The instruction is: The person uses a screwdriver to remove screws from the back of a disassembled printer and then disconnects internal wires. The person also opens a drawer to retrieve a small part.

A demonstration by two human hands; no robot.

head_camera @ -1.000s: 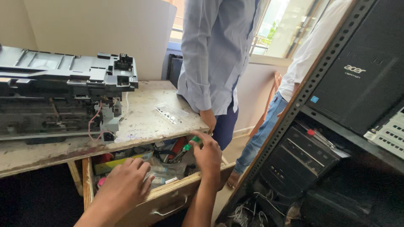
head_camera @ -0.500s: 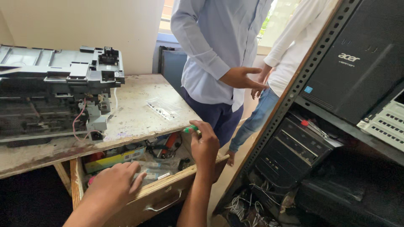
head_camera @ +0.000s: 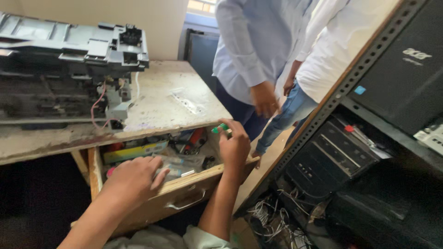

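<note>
My left hand (head_camera: 131,180) rests palm down over the front of an open wooden drawer (head_camera: 184,193), its fingers spread on clear plastic packets inside. At the drawer's right end my right hand (head_camera: 234,147) pinches a small green tool (head_camera: 220,128) between thumb and fingers, just under the table edge. The drawer holds several tools and packets, among them a yellow box (head_camera: 136,152) and a red-handled tool (head_camera: 196,138).
A dismantled grey printer (head_camera: 69,69) sits on the worn white table (head_camera: 170,87). Two people stand close at the table's right end: a light blue shirt (head_camera: 258,46) and a white shirt (head_camera: 337,50). A metal rack (head_camera: 350,87) with black computer cases (head_camera: 410,64) stands right, with cables (head_camera: 277,221) on the floor.
My right hand has lifted the green tool slightly at the drawer's right end. My left hand has settled onto the packets. The person in blue has lowered a hand.
</note>
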